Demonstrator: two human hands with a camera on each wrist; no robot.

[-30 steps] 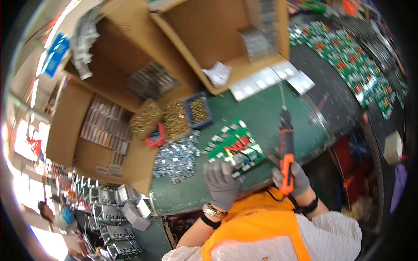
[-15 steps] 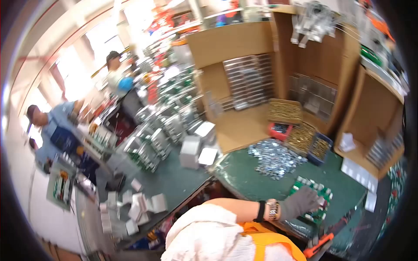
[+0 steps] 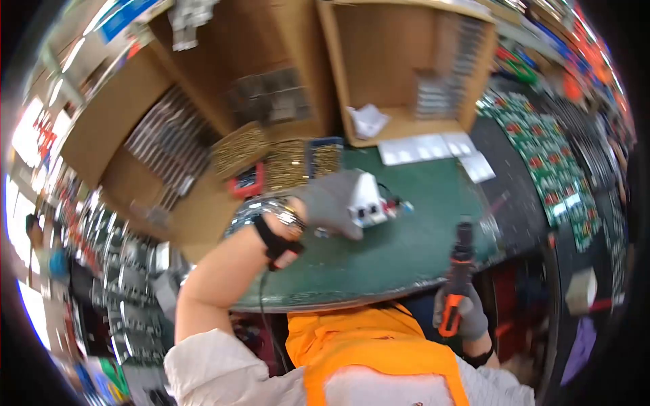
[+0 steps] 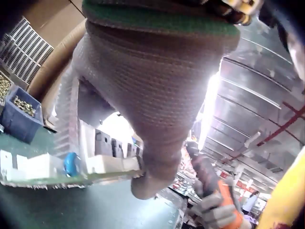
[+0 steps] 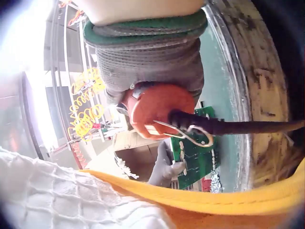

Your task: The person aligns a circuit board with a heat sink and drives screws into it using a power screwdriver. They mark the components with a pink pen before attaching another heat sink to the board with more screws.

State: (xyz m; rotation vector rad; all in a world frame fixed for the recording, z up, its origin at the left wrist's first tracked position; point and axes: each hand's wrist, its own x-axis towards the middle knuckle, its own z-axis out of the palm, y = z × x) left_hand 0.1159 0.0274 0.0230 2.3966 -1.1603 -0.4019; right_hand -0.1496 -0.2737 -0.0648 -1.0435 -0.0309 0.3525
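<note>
My gloved left hand (image 3: 330, 203) pinches a green circuit board (image 3: 369, 206) by its edge, tilted up over the green table. White connectors and a blue part (image 4: 71, 164) stand on its component face in the left wrist view. In the right wrist view the board's green underside (image 5: 195, 160) shows, with the left thumb laid against it. My gloved right hand (image 3: 472, 317) grips an orange and black electric screwdriver (image 3: 461, 271) near the table's front edge. Its cord (image 5: 248, 126) and a metal hook hang from the orange end.
Brass screws fill a cardboard tray (image 3: 217, 162) and a blue bin (image 3: 313, 152), beside a red bin (image 3: 259, 186). Silvery small parts (image 3: 247, 215) lie partly behind the left forearm. Cardboard boxes (image 3: 345, 74) stand behind, with white blocks (image 3: 413, 150) in front. More circuit boards (image 3: 542, 162) lie right.
The left hand has taken hold of the board, which lay flat on the table, and raised it on edge, further left. The right hand still holds the screwdriver. The head view swung left and back.
</note>
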